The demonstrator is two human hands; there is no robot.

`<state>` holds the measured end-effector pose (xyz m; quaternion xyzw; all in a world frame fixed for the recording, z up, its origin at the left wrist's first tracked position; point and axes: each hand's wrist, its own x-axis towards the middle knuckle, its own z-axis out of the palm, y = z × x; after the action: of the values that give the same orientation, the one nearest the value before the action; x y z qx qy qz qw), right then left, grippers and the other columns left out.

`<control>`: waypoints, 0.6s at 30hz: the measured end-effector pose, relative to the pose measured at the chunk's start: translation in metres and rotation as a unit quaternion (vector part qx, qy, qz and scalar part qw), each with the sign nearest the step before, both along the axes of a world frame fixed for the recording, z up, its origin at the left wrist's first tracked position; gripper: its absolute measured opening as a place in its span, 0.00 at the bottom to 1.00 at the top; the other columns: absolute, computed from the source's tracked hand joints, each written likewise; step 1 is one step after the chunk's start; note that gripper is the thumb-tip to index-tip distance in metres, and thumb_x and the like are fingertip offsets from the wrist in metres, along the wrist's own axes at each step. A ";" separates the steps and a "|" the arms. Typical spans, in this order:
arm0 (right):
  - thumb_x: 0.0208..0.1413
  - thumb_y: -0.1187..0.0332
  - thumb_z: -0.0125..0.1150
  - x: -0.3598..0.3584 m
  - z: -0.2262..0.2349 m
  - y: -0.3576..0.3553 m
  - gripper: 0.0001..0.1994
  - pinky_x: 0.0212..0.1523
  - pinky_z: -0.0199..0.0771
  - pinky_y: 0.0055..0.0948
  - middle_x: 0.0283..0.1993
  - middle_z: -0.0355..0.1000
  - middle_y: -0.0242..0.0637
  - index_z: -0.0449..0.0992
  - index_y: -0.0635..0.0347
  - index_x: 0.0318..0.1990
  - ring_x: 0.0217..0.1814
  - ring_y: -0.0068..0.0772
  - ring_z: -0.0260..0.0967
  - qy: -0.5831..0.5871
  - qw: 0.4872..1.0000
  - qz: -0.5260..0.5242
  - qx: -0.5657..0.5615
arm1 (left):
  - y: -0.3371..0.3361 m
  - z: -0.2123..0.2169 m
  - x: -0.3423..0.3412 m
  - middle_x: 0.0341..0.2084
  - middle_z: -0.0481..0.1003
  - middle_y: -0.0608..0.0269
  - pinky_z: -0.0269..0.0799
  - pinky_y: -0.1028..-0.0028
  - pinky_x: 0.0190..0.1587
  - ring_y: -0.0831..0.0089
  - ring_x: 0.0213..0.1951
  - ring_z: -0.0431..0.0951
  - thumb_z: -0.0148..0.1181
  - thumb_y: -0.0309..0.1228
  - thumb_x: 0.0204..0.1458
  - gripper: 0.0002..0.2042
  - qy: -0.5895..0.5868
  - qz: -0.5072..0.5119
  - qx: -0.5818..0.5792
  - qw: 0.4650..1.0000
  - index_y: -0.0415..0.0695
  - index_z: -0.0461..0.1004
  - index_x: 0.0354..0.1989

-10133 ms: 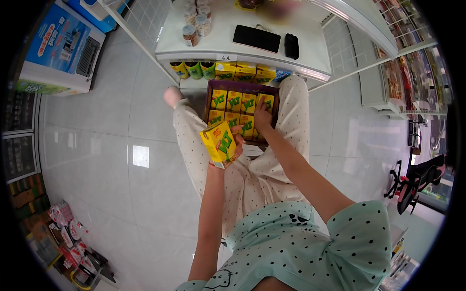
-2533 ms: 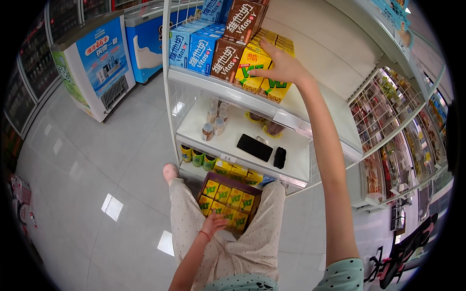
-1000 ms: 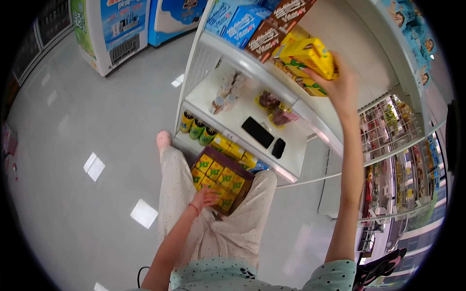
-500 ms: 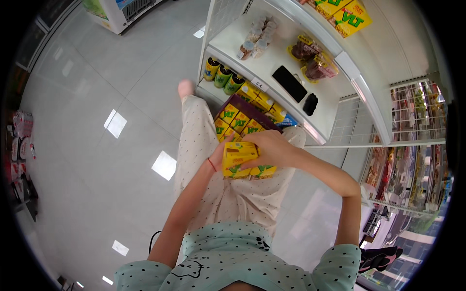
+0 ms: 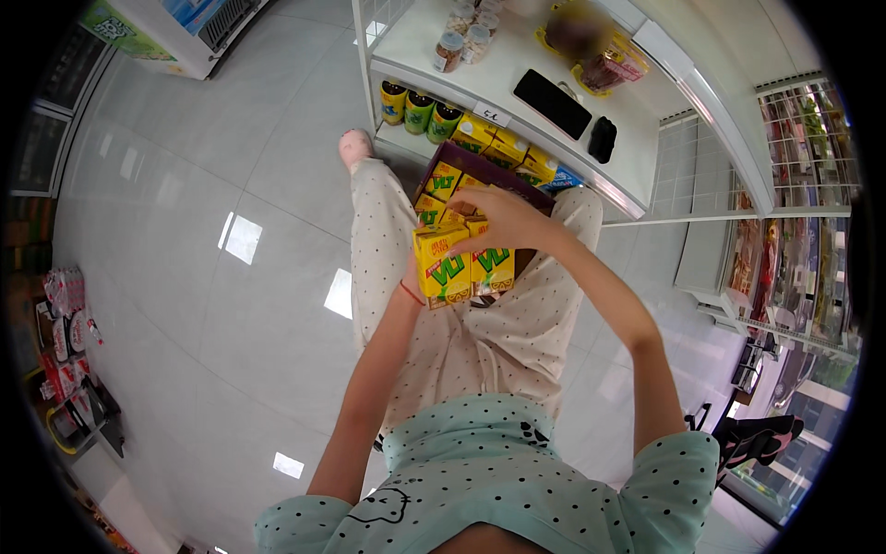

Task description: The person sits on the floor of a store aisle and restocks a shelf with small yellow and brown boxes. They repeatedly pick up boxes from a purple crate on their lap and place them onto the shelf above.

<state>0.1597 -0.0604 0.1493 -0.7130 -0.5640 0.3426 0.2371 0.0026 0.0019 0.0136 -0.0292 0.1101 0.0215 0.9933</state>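
Note:
Two yellow drink cartons (image 5: 444, 270) with green lettering stand side by side above my lap. My left hand (image 5: 410, 271) is closed along the left side of the left carton, its fingers mostly hidden behind it. From the right, my right hand (image 5: 503, 220) curls over the cartons' tops, with the thumb on the near face and other fingers reaching past them. Just beyond, between my knees, an open purple-edged cardboard tray (image 5: 528, 193) contains more yellow cartons (image 5: 443, 179), partly covered by my right hand.
A white shelf (image 5: 517, 103) above the tray carries a black phone (image 5: 553, 103), a small black object (image 5: 603, 139), lidded jars (image 5: 449, 52) and bagged goods (image 5: 613, 72). Below are dark-topped cans (image 5: 418, 114) and a row of yellow cartons (image 5: 508, 148). A freezer (image 5: 185, 46) stands far left.
The held cartons have tilted, so their lettered fronts now face me more fully. My right hand has shifted farther over their tops toward the tray. The whole view has shifted slightly.

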 end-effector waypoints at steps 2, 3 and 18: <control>0.35 0.57 0.73 -0.003 0.007 -0.015 0.30 0.46 0.67 0.29 0.44 0.69 0.43 0.70 0.63 0.45 0.47 0.42 0.67 -0.195 0.972 -0.039 0.123 | 0.000 0.006 0.000 0.58 0.60 0.51 0.61 0.55 0.57 0.55 0.56 0.64 0.37 0.60 0.54 0.36 -0.014 -0.010 -0.019 1.000 0.45 0.52 0.63; 0.36 0.56 0.71 -0.004 0.003 -0.024 0.30 0.48 0.66 0.32 0.47 0.67 0.43 0.69 0.63 0.46 0.49 0.46 0.65 -0.160 0.974 -0.104 0.122 | -0.001 0.007 0.000 0.59 0.59 0.51 0.60 0.54 0.57 0.55 0.57 0.63 0.37 0.61 0.54 0.37 -0.021 -0.018 -0.028 0.999 0.44 0.51 0.63; 0.44 0.60 0.64 -0.065 -0.033 -0.062 0.39 0.43 0.71 0.42 0.49 0.65 0.53 0.52 0.56 0.63 0.48 0.54 0.68 -0.099 0.925 -0.359 0.071 | -0.002 0.000 0.000 0.56 0.64 0.52 0.65 0.63 0.54 0.59 0.53 0.67 0.40 0.56 0.56 0.32 0.070 0.024 0.065 0.995 0.41 0.58 0.59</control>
<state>0.0952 -0.1219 0.1160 -0.8793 -0.3136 0.1216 0.3371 0.0024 0.0001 0.0141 0.0342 0.1771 0.0540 0.9821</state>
